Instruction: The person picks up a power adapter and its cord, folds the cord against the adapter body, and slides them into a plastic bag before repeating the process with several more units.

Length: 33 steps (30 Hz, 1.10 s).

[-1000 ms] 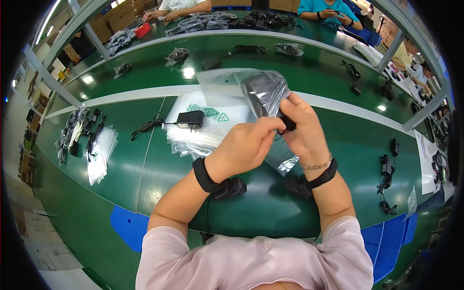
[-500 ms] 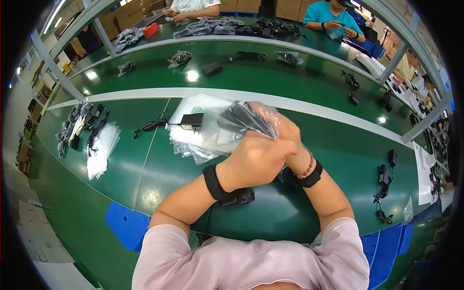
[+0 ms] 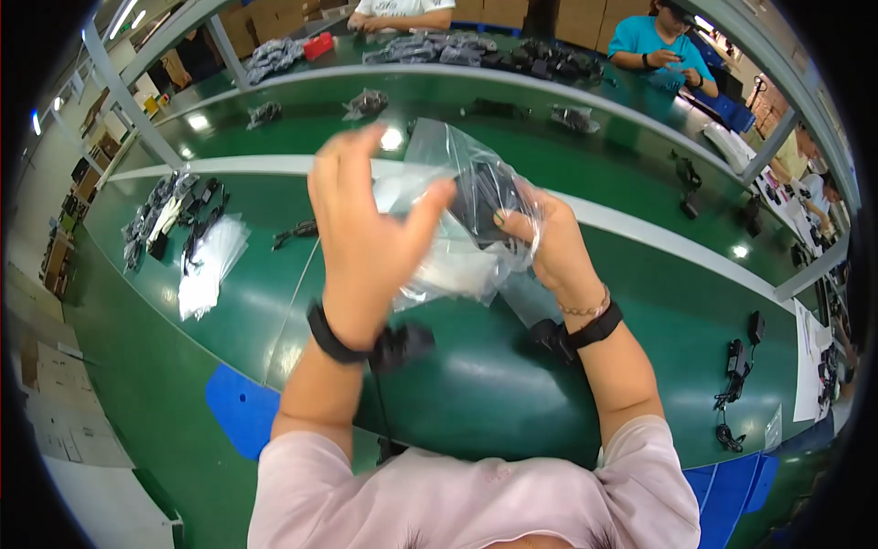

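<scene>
My right hand (image 3: 556, 240) grips a clear plastic bag (image 3: 433, 148) with a black power adapter (image 3: 474, 207) inside it, thumb pressed against the film. The bag is lifted and tilted above the workbench. My left hand (image 3: 358, 224) is raised just to its left, fingers spread, slightly blurred, with nothing in it. Beneath the two hands lies a stack of clear flat bags (image 3: 450, 273), partly covered by them. A black cable (image 3: 294, 234) shows beside my left hand; whatever it joins is hidden behind that hand.
Wrapped cables (image 3: 165, 212) and more flat bags (image 3: 212, 274) lie at the left. A black adapter with its cord (image 3: 735, 359) rests at the right. Beyond the white rail (image 3: 640, 222), bagged items (image 3: 368, 102) sit on a green surface. Two people work across from me.
My left hand has left the bag and moved left, opening its fingers. My right hand keeps the bag, which now stands more upright. The whole view has shifted slightly.
</scene>
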Tool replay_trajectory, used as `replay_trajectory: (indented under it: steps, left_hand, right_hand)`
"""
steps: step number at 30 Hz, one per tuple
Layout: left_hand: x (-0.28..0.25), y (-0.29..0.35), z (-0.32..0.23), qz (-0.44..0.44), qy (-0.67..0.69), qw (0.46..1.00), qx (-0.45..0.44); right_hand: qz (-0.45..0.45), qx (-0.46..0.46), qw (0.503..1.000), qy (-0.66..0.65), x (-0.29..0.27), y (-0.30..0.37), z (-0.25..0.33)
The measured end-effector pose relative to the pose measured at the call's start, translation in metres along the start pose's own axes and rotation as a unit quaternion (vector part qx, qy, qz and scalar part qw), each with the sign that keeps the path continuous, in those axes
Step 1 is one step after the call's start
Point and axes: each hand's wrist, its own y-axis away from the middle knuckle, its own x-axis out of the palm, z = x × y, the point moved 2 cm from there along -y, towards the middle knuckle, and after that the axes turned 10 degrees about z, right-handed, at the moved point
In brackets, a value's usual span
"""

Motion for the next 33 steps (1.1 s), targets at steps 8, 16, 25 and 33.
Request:
replay_trajectory:
  steps: [8, 16, 25, 33]
  left_hand:
    - [0.097, 0.042, 0.022, 0.143, 0.704, 0.619, -0.319]
    - [0.105, 0.045, 0.045, 0.161, 0.727, 0.591, -0.311]
    - [0.117, 0.05, 0.071, 0.112, 0.788, 0.49, -0.355]
    - [0.112, 0.051, 0.05, 0.06, 0.753, 0.565, -0.331]
  right_hand:
    - [-0.068, -0.034, 0.997, 0.021, 0.027, 0.005, -0.024]
    - [0.008, -0.038, 0.786, 0.617, 0.009, 0.003, -0.03]
    - [0.003, 0.016, 1.0, -0.012, -0.013, -0.009, -0.039]
    - [-0.132, 0.02, 0.99, -0.05, -0.017, -0.007, -0.045]
